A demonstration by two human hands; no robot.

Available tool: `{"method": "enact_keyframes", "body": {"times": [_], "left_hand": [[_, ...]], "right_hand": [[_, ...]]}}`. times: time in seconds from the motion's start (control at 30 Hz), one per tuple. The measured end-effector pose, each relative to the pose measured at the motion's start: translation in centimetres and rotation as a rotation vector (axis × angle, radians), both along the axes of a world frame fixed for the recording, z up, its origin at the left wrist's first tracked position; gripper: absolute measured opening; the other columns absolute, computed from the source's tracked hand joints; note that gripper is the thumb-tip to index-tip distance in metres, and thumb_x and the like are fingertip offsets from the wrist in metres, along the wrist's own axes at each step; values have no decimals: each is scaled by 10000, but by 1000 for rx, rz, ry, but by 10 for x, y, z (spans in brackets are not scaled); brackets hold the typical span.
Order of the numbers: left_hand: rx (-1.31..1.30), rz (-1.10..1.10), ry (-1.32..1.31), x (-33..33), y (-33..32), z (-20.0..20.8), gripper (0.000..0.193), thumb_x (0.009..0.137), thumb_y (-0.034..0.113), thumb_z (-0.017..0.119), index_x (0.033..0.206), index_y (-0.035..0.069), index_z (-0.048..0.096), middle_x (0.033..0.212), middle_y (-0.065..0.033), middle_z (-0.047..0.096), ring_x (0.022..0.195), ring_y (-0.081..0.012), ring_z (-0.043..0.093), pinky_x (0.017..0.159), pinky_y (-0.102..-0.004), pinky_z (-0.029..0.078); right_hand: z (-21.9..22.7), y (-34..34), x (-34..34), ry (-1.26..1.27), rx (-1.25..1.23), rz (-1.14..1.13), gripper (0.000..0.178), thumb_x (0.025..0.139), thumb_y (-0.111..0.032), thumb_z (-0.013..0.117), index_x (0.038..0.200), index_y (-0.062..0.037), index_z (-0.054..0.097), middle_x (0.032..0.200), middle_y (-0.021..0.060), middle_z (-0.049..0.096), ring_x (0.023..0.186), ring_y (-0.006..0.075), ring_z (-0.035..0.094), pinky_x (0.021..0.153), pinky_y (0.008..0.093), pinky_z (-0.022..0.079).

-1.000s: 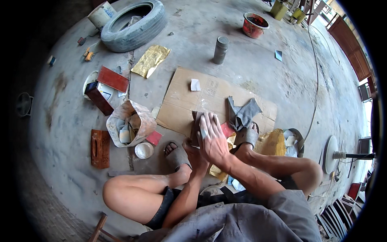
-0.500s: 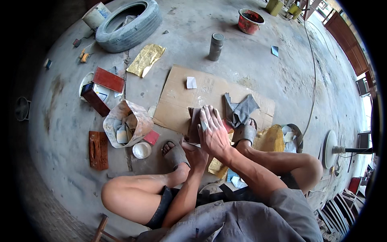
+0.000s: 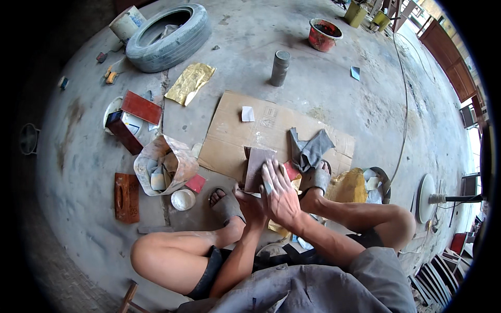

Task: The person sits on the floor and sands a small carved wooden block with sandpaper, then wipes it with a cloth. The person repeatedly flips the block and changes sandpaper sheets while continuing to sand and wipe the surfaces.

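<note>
Between my knees, a dark brown wooden box-like piece (image 3: pixel 257 168) is held tilted above the near edge of a flattened cardboard sheet (image 3: pixel 229 128). My left hand (image 3: pixel 251 207) grips its near lower end, with the thumb along the side and the other fingers mostly hidden. My right hand (image 3: pixel 281 194) lies flat against the piece's right face, fingers stretched out and dusty with pale powder. Whether anything lies under that palm is hidden. A grey cloth (image 3: pixel 311 148) rests on the cardboard beyond my right foot, and a small white paper square (image 3: pixel 248 113) lies farther up.
Left of me are a dirty bucket of scraps (image 3: pixel 166 169), a small white tub (image 3: pixel 183 199), a reddish-brown wooden block (image 3: pixel 127 198) and red-brown box pieces (image 3: pixel 141 108). Farther off stand a tyre (image 3: pixel 169 44), a grey cylinder (image 3: pixel 280 69) and a red bucket (image 3: pixel 324 37). A fan (image 3: pixel 427 195) is at right.
My right hand has slid toward me along the brown piece, uncovering more of its upper face. My left hand keeps its grip. The whole view has shifted slightly.
</note>
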State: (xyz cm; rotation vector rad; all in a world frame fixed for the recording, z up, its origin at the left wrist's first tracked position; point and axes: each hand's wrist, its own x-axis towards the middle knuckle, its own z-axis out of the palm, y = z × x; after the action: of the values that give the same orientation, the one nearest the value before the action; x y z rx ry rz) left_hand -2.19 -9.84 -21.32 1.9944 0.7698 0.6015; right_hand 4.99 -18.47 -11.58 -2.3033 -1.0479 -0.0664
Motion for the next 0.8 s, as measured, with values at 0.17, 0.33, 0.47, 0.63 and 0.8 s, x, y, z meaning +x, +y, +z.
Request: {"method": "enact_keyframes", "body": {"times": [0.17, 0.33, 0.47, 0.63, 0.8], "left_hand": [[19, 31, 45, 2, 0, 8, 836, 874, 237, 815, 1409, -121, 282, 1367, -318, 475, 1275, -420, 524, 1102, -501, 406], [1, 28, 21, 6, -1, 0, 733, 932, 218, 769, 1409, -89, 304, 1368, -265, 507, 1275, -363, 545, 1093, -476, 435], [-60, 58, -5, 0, 2, -14, 702, 982, 272, 720, 1441, -72, 317, 1388, -243, 510, 1280, -330, 547, 1099, -455, 431], [-46, 35, 52, 4, 2, -4, 743, 992, 315, 706, 1462, -92, 301, 1400, -258, 508, 1288, -333, 544, 1117, -449, 407], [-99, 7, -104, -6, 19, -49, 684, 1026, 310, 672, 1457, -69, 300, 1369, -238, 532, 1274, -298, 546, 1095, -434, 435]], "right_hand": [[1, 7, 18, -21, -43, -21, 582, 969, -137, 550, 1466, 139, 421, 1595, 345, 361, 1513, 490, 326, 1270, 553, 222], [3, 4, 20, -38, -51, -26, 581, 1000, -176, 518, 1460, 165, 422, 1555, 339, 419, 1493, 474, 360, 1272, 532, 228], [3, 10, 15, -22, -29, -45, 571, 1007, -185, 524, 1452, 161, 432, 1555, 344, 414, 1492, 473, 361, 1268, 532, 237], [-5, 6, 15, 11, 25, -63, 551, 999, -153, 534, 1443, 160, 443, 1562, 359, 392, 1496, 475, 357, 1265, 539, 242], [4, 8, 9, 9, 84, -34, 521, 992, -134, 548, 1418, 156, 470, 1532, 352, 440, 1476, 462, 397, 1262, 532, 254]]}}
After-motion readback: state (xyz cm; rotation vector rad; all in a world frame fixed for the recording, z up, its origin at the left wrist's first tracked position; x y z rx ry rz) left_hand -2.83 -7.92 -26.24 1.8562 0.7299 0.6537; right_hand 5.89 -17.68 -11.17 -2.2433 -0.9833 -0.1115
